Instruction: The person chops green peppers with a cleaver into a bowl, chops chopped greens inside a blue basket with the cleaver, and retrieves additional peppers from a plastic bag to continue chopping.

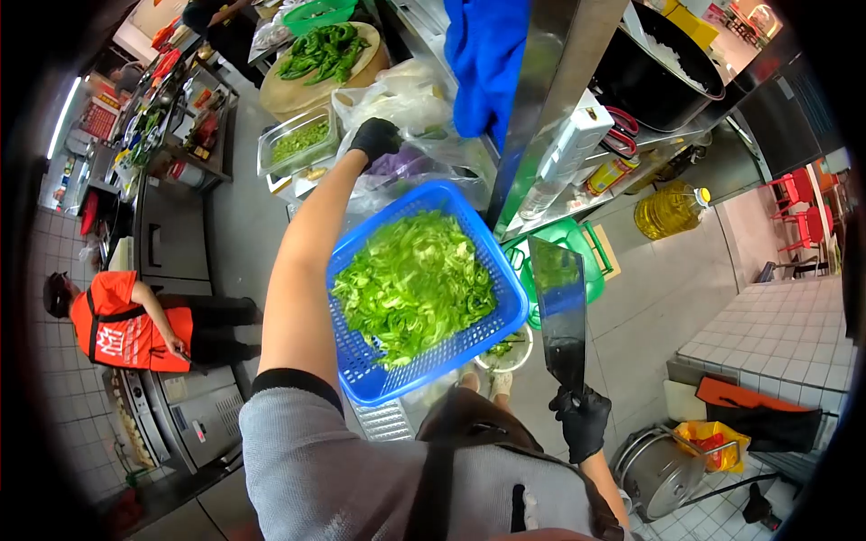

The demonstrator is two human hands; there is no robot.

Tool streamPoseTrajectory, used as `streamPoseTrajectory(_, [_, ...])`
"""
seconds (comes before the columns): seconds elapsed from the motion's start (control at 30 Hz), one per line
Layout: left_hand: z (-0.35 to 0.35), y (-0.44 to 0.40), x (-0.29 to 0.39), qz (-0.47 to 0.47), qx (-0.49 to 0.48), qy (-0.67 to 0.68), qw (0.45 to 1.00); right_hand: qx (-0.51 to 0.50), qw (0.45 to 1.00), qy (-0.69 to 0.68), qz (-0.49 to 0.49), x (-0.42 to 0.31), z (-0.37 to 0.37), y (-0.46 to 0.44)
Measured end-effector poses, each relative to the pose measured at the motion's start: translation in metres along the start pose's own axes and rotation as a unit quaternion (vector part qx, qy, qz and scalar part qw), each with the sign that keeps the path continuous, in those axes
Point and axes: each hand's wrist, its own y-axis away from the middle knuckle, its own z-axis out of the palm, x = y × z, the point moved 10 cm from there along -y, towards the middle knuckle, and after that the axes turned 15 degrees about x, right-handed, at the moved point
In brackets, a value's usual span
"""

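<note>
- Cleaver (pixel 559 302): one, held to the right of the blue basket (pixel 511 311), blade just beside the rim in view.
- Long axis: forward from the right grip (pixel 582 424), away from the body, blade end farthest.
- Right grip: black-gloved, closed around the handle; nearer of the two.
- Left grip (pixel 375 140): black-gloved, beyond the basket, at the plastic bags (pixel 410 97); fingers partly hidden, closure cannot be told.
- Appearance: broad, near-rectangular blade, dark and shiny, greenish toward the far end; handle mostly covered.
- Basket contents: shredded greens (pixel 415 288), left of the blade.
</note>
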Motion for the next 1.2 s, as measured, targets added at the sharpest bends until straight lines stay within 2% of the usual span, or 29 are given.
streamPoseTrajectory(0.07, [-0.028, 0.029, -0.016, -0.091, 0.105, 0.192, 0.972, -0.009, 1.0, -0.017, 0.003, 0.0, 0.004, 0.0])
streamPoseTrajectory(0.1, [-0.034, 0.044, -0.026, -0.162, 0.112, 0.277, 0.94, -0.018, 1.0, -0.024, 0.007, 0.0, 0.006, 0.001])
streamPoseTrajectory(0.2, [-0.081, 0.099, 0.001, -0.34, 0.081, 0.439, 0.828, -0.045, 0.998, -0.028, 0.018, -0.005, 0.011, 0.006])
streamPoseTrajectory(0.23, [-0.091, 0.117, 0.007, -0.379, 0.069, 0.436, 0.814, -0.057, 0.998, -0.033, 0.021, -0.007, 0.012, 0.008])
streamPoseTrajectory(0.27, [-0.104, 0.131, 0.02, -0.362, 0.121, 0.572, 0.726, -0.07, 0.997, -0.037, 0.024, -0.008, 0.012, 0.012])
streamPoseTrajectory(0.33, [-0.142, 0.151, 0.087, -0.242, 0.067, 0.759, 0.6, -0.086, 0.992, -0.085, 0.028, -0.011, 0.012, 0.017])
streamPoseTrajectory(0.4, [-0.151, 0.184, 0.101, -0.275, 0.145, 0.683, 0.661, -0.078, 0.993, -0.083, -0.037, -0.035, 0.006, 0.018])
streamPoseTrajectory(0.43, [-0.152, 0.202, 0.119, -0.301, 0.162, 0.654, 0.675, -0.083, 0.991, -0.07, -0.078, -0.046, 0.002, 0.019])
streamPoseTrajectory(0.47, [-0.162, 0.217, 0.149, -0.286, 0.158, 0.608, 0.723, -0.087, 0.988, -0.056, -0.115, -0.055, -0.002, 0.021])
streamPoseTrajectory(0.53, [-0.172, 0.251, 0.209, -0.285, 0.136, 0.529, 0.788, -0.049, 0.966, -0.025, -0.253, -0.074, -0.013, 0.024])
streamPoseTrajectory(0.57, [-0.169, 0.264, 0.231, -0.263, 0.156, 0.527, 0.793, -0.047, 0.959, -0.022, -0.277, -0.087, -0.02, 0.029])
streamPoseTrajectory(0.67, [-0.159, 0.314, 0.29, -0.295, 0.157, 0.412, 0.848, 0.009, 0.923, -0.057, -0.381, -0.114, -0.048, 0.053])
streamPoseTrajectory(0.7, [-0.157, 0.327, 0.306, -0.273, 0.157, 0.315, 0.895, -0.025, 0.938, -0.03, -0.344, -0.105, -0.049, 0.056])
streamPoseTrajectory(0.8, [-0.164, 0.357, 0.373, -0.243, 0.167, 0.273, 0.916, 0.003, 0.915, -0.007, -0.404, -0.09, -0.069, 0.077])
streamPoseTrajectory(0.93, [-0.164, 0.379, 0.425, -0.137, 0.239, 0.225, 0.934, -0.002, 0.915, 0.013, -0.404, -0.063, -0.091, 0.095])
streamPoseTrajectory(0.97, [-0.17, 0.384, 0.442, -0.079, 0.276, 0.186, 0.94, 0.006, 0.915, -0.026, -0.403, -0.057, -0.099, 0.099])
streamPoseTrajectory(1.07, [-0.161, 0.401, 0.47, -0.052, 0.283, 0.177, 0.941, -0.017, 0.923, -0.016, -0.383, -0.027, -0.109, 0.11])
streamPoseTrajectory(1.1, [-0.154, 0.406, 0.474, -0.11, 0.234, 0.199, 0.945, -0.023, 0.924, -0.011, -0.381, -0.026, -0.114, 0.115])
streamPoseTrajectory(1.2, [-0.141, 0.42, 0.484, -0.169, 0.188, 0.181, 0.95, -0.006, 0.925, 0.066, -0.374, -0.021, -0.128, 0.127])
